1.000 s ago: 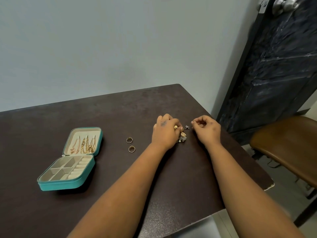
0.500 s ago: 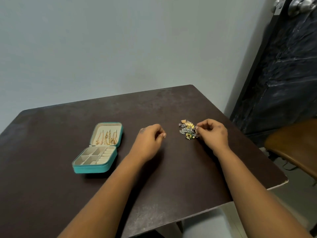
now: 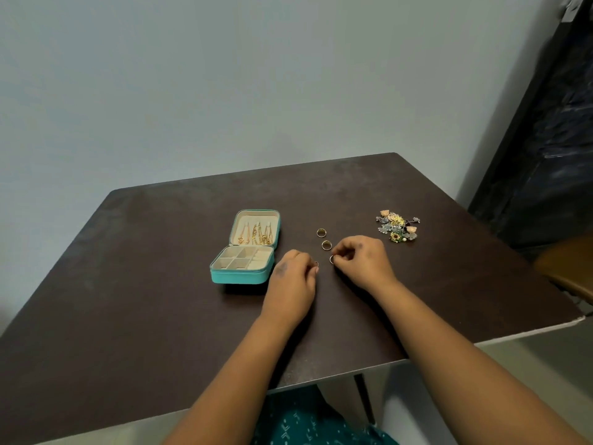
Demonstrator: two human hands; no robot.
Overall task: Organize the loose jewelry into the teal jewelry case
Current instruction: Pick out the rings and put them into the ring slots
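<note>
The teal jewelry case (image 3: 238, 277) lies open left of centre on the dark table (image 3: 134, 284). Gold chains (image 3: 255, 236) hang in its cream lid, and its divided tray looks empty. Two gold rings (image 3: 321, 232) (image 3: 326, 245) stand on the table right of the case. My right hand (image 3: 364, 261) pinches a third ring (image 3: 332, 259) at table level, in line just below them. My left hand (image 3: 293, 279) sits between the case and that ring with its fingers curled shut; whether anything is in them is unclear. A pile of earrings (image 3: 398, 229) lies far right.
The table's front edge (image 3: 353, 370) runs close to my body, and its right edge drops off beside a brown chair seat (image 3: 568, 271). A dark door (image 3: 552, 130) stands at the right. A grey wall backs the table.
My right hand left the earring pile and came left with a ring, down to the two rings. My left hand shifted left toward the case. The view swung right to left.
</note>
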